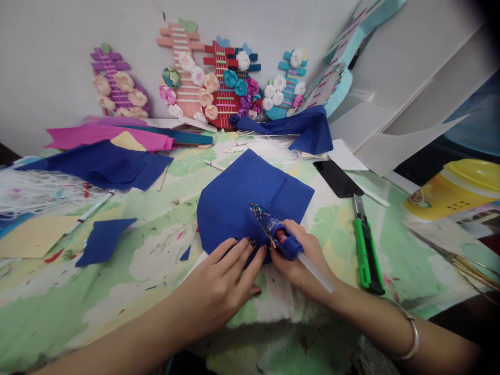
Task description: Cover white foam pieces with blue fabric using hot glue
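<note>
One flat, many-cornered deep-blue panel (238, 192), paper or fabric, lies on the green-and-white patterned table cover (156, 281); all places below refer to this panel. Above its near half is a blue hot-glue gun with a residue-coated barrel (279, 234). Gun orientation: nozzle toward the panel's far left; long axis diagonal, with the translucent glue stick (316, 272) projecting past the near-right edge. Contact between nozzle and panel cannot be confirmed. Panel orientation: one corner points away from the person, another right; no clear long axis.

Right hand (300, 250): closed around the gun body. Left hand (224, 281): fingers extended and slightly spread over the near edge, thumb apart, gripping nothing visible.

Step in hand, as judged: gluing on the panel surface. The next move calls for steady nozzle control, with the left fingertips clear of the tip.

Left of the panel: a small blue triangular scrap (185, 253), then a larger four-sided blue piece (104, 239). Right: a black smartphone (338, 178) and a green-handled utility knife, blade exposed (367, 255). Beyond: upright, flower-trimmed, instrument-shaped decorations (183, 67).
</note>
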The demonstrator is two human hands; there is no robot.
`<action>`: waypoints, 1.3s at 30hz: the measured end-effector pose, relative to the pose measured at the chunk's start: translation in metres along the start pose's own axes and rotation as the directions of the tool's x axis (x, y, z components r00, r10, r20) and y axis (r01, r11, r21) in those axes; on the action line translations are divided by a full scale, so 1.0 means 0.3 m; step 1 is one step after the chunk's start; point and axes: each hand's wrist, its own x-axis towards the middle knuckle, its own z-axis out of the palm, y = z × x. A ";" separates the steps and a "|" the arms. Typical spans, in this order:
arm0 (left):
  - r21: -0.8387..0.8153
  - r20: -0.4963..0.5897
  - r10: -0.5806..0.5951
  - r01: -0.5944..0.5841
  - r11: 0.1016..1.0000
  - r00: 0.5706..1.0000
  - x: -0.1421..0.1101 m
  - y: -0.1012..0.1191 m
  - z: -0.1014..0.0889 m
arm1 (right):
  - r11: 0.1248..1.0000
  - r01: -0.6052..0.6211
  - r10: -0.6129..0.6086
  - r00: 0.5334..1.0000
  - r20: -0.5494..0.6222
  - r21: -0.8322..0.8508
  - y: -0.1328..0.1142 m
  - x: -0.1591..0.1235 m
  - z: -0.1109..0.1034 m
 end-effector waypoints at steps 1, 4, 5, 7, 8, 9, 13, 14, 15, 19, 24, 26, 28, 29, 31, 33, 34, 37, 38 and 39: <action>-0.007 0.030 -0.012 0.013 1.000 0.999 -0.002 0.004 -0.004 | 1.000 0.008 -0.008 1.000 -0.002 0.006 0.000 0.000 -0.001; -0.032 0.096 -0.048 0.051 0.998 0.994 -0.011 0.013 -0.006 | 1.000 0.009 -0.009 1.000 0.002 0.016 -0.001 0.000 -0.004; -0.040 0.108 -0.060 0.065 0.997 0.992 -0.014 0.015 -0.003 | 1.000 0.003 -0.003 1.000 0.002 0.016 -0.002 0.000 -0.005; -0.053 0.116 -0.079 0.086 0.995 0.990 -0.018 0.016 0.002 | 1.000 -0.010 0.010 1.000 -0.003 0.021 -0.005 0.000 -0.009; -0.056 0.118 -0.086 0.093 0.994 0.989 -0.018 0.015 0.005 | 0.999 -0.018 0.019 1.000 -0.008 0.035 -0.007 0.000 -0.011; -0.058 0.121 -0.090 0.097 0.994 0.989 -0.018 0.013 0.006 | 0.998 -0.028 0.029 0.999 -0.016 0.059 -0.008 -0.001 -0.012; -0.074 0.123 -0.100 0.110 0.991 0.987 -0.007 -0.002 0.003 | 0.976 -0.066 0.088 0.991 -0.102 0.206 0.000 -0.007 -0.014; -0.081 0.114 -0.101 0.111 0.991 0.988 -0.002 -0.007 0.002 | 0.968 -0.068 0.103 0.985 -0.135 0.242 0.005 -0.009 -0.012; -0.086 0.098 -0.106 0.114 0.990 0.990 0.003 -0.013 0.000 | 0.959 -0.069 0.117 0.979 -0.165 0.276 0.012 -0.012 -0.010; -0.077 0.026 -0.136 0.138 0.987 0.990 0.036 -0.046 -0.002 | 0.899 -0.055 0.164 0.963 -0.216 0.435 0.036 -0.025 -0.003; -0.177 0.030 -0.123 0.127 0.976 0.992 0.095 -0.093 -0.002 | 0.815 -0.069 0.246 0.940 -0.237 0.575 0.038 -0.030 -0.014; -0.307 0.083 -0.141 0.160 0.938 0.987 0.118 -0.108 0.001 | 0.779 -0.093 0.305 0.920 -0.246 0.620 0.031 -0.027 -0.023; -0.454 0.157 -0.159 0.214 0.865 0.975 0.135 -0.118 0.008 | 0.736 -0.102 0.354 0.900 -0.252 0.669 0.023 -0.022 -0.031; -0.513 0.194 -0.167 0.245 0.823 0.967 0.142 -0.123 0.012 | 0.720 -0.096 0.365 0.894 -0.258 0.687 0.019 -0.020 -0.035; -0.586 0.249 -0.175 0.293 0.756 0.952 0.153 -0.129 0.017 | 0.708 -0.083 0.369 0.890 -0.268 0.702 0.013 -0.016 -0.041; -0.620 0.280 -0.171 0.314 0.718 0.945 0.161 -0.135 0.018 | 0.714 -0.088 0.366 0.893 -0.262 0.695 0.008 -0.015 -0.044; -0.631 0.290 -0.171 0.323 0.706 0.941 0.163 -0.138 0.018 | 0.719 -0.091 0.362 0.895 -0.260 0.689 0.007 -0.016 -0.045; -0.657 0.311 -0.169 0.340 0.673 0.935 0.169 -0.150 0.020 | 0.742 -0.095 0.346 0.902 -0.258 0.663 0.005 -0.018 -0.047; -0.667 0.315 -0.162 0.340 0.663 0.935 0.170 -0.155 0.022 | 0.751 -0.097 0.341 0.904 -0.258 0.653 0.005 -0.019 -0.047; -0.676 0.318 -0.154 0.337 0.655 0.936 0.170 -0.160 0.025 | 0.758 -0.099 0.339 0.904 -0.259 0.644 0.006 -0.019 -0.047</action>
